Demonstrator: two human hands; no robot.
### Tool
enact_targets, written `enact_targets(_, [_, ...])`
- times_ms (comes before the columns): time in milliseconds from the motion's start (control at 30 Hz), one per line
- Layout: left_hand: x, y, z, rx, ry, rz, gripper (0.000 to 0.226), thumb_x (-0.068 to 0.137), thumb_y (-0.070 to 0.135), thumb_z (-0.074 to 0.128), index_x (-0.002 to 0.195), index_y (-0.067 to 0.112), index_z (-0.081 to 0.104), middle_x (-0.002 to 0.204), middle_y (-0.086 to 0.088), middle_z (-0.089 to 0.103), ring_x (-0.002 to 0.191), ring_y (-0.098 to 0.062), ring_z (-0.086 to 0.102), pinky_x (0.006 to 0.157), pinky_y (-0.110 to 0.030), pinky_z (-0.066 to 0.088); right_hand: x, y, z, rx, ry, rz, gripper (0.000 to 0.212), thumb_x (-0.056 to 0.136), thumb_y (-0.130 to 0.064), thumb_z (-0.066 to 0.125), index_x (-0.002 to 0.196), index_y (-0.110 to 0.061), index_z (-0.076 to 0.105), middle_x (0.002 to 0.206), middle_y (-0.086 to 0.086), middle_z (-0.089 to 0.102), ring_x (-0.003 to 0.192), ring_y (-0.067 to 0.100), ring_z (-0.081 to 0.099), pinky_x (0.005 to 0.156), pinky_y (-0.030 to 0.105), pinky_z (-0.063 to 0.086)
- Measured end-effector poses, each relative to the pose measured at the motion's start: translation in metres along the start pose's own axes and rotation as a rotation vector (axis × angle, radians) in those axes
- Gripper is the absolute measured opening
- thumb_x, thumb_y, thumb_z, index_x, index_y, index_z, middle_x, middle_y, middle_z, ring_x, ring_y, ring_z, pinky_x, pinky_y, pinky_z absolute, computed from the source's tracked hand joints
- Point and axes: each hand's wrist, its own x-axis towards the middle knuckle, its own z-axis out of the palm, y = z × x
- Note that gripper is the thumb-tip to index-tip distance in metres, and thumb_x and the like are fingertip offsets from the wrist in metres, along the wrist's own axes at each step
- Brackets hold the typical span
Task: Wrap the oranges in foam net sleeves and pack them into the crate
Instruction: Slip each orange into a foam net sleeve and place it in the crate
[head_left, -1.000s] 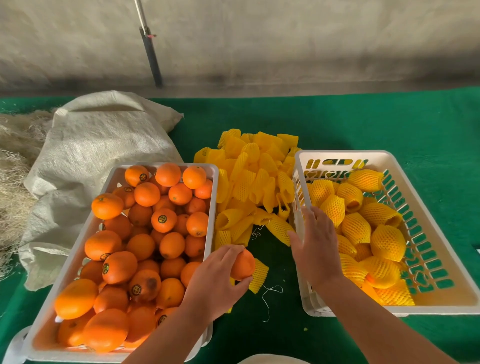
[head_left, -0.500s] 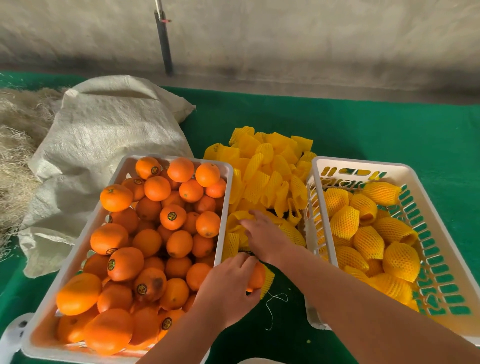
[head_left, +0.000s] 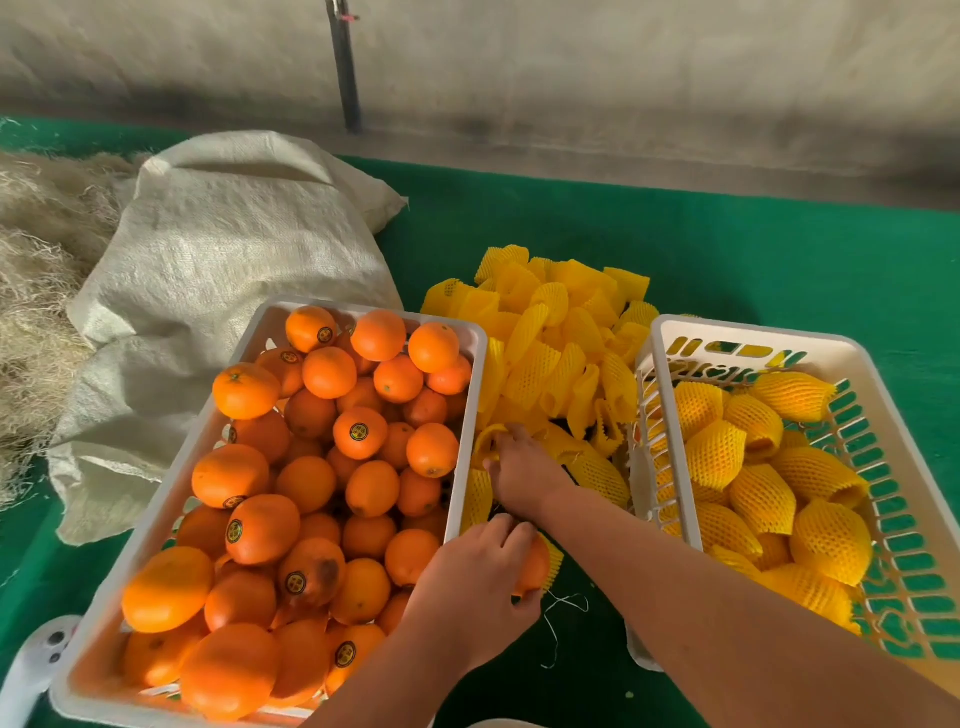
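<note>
i see left hand (head_left: 475, 587) gripping orange (head_left: 532, 566) over narrow gap between crates, beside near right corner of orange crate (head_left: 467, 415). right hand (head_left: 519, 470) reaches across into near edge of foam sleeve pile (head_left: 561, 353), fingers pinching yellow sleeve (head_left: 485, 439). packing crate (head_left: 670, 467) at right holds wrapped oranges (head_left: 763, 493); its right side cut off by frame. right fingertips partly buried, hard to make out. green cloth (head_left: 779, 270) open beyond pile.
</note>
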Motion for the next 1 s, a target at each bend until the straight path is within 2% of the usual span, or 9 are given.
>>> enact_targets(200, [-0.001,0.0,-0.001,0.012,-0.011,-0.02,0.064,0.089,0.07,0.047,0.145,0.04,0.035,0.142,0.015,0.054,0.119,-0.01,0.059,0.088,-0.019,0.041,-0.023,0.027,-0.01,0.206,0.211,0.083,0.042,0.111,-0.031,0.036,0.142,-0.007,0.05,0.149,0.015,0.046,0.136,0.034,0.045,0.11,0.044,0.039])
enact_targets(300, [0.001,0.002,-0.004,0.021,-0.035,-0.038,0.067,0.089,0.073,0.047,0.146,0.043,0.031,0.145,0.017,0.051,0.122,-0.01,0.057,0.087,-0.02,0.038,-0.045,0.04,-0.013,0.301,0.317,0.073,0.041,0.111,-0.033,0.038,0.139,-0.01,0.058,0.144,0.009,0.054,0.132,0.026,0.051,0.107,0.036,0.04])
enact_targets(367, [0.001,0.003,-0.005,0.04,-0.052,-0.046,0.068,0.088,0.074,0.048,0.146,0.044,0.03,0.144,0.017,0.052,0.121,-0.01,0.058,0.086,-0.02,0.037,-0.061,0.046,-0.01,0.358,0.423,0.065,0.031,0.111,-0.034,0.042,0.115,-0.019,0.068,0.116,-0.002,0.066,0.107,0.014,0.061,0.09,0.028,0.047])
enact_targets(433, [0.0,0.003,-0.005,0.066,-0.058,-0.045,0.069,0.086,0.075,0.05,0.145,0.044,0.032,0.141,0.018,0.055,0.117,-0.01,0.06,0.083,-0.02,0.04,-0.077,0.051,-0.006,0.406,0.518,0.103,0.031,0.11,-0.037,0.044,0.087,-0.027,0.062,0.083,-0.007,0.06,0.077,0.009,0.057,0.068,0.027,0.044])
enact_targets(533, [-0.001,0.005,-0.006,0.13,-0.049,-0.034,0.068,0.082,0.075,0.055,0.14,0.042,0.042,0.129,0.019,0.062,0.103,-0.008,0.067,0.073,-0.018,0.047,-0.1,0.056,0.0,0.476,0.579,0.174,0.037,0.107,-0.045,0.047,0.076,-0.028,0.058,0.068,-0.006,0.055,0.064,0.011,0.055,0.057,0.028,0.043])
enact_targets(633, [-0.001,0.008,-0.01,0.183,-0.031,-0.036,0.064,0.078,0.076,0.057,0.131,0.041,0.049,0.118,0.021,0.066,0.09,-0.006,0.069,0.064,-0.017,0.052,-0.118,0.057,0.005,0.446,0.605,0.216,0.023,0.102,-0.05,0.057,0.094,-0.032,0.07,0.082,-0.016,0.067,0.073,0.001,0.062,0.064,0.019,0.052])
enact_targets(733, [-0.002,0.01,-0.012,0.147,-0.052,-0.041,0.065,0.081,0.076,0.056,0.136,0.042,0.045,0.124,0.02,0.064,0.099,-0.007,0.067,0.074,-0.021,0.052,-0.131,0.06,0.008,0.457,0.617,0.23,0.027,0.096,-0.045,0.069,0.117,-0.028,0.073,0.107,-0.015,0.072,0.084,0.002,0.067,0.074,0.017,0.057])
enact_targets(900, [-0.005,0.013,-0.016,0.127,-0.076,-0.082,0.078,0.079,0.084,0.051,0.145,0.045,0.037,0.135,0.019,0.06,0.108,-0.011,0.066,0.08,-0.024,0.051,-0.15,0.065,0.007,0.43,0.59,0.19,0.033,0.092,-0.031,0.077,0.123,-0.027,0.069,0.116,-0.012,0.069,0.091,0.003,0.063,0.073,0.01,0.049])
enact_targets(1000, [-0.007,0.015,-0.02,0.075,-0.145,-0.097,0.088,0.076,0.089,0.049,0.152,0.051,0.023,0.143,0.021,0.053,0.115,-0.01,0.062,0.085,-0.024,0.048,-0.158,0.069,0.005,0.376,0.546,0.133,0.033,0.092,-0.024,0.075,0.124,-0.027,0.067,0.123,-0.011,0.066,0.087,0.002,0.061,0.069,0.006,0.045])
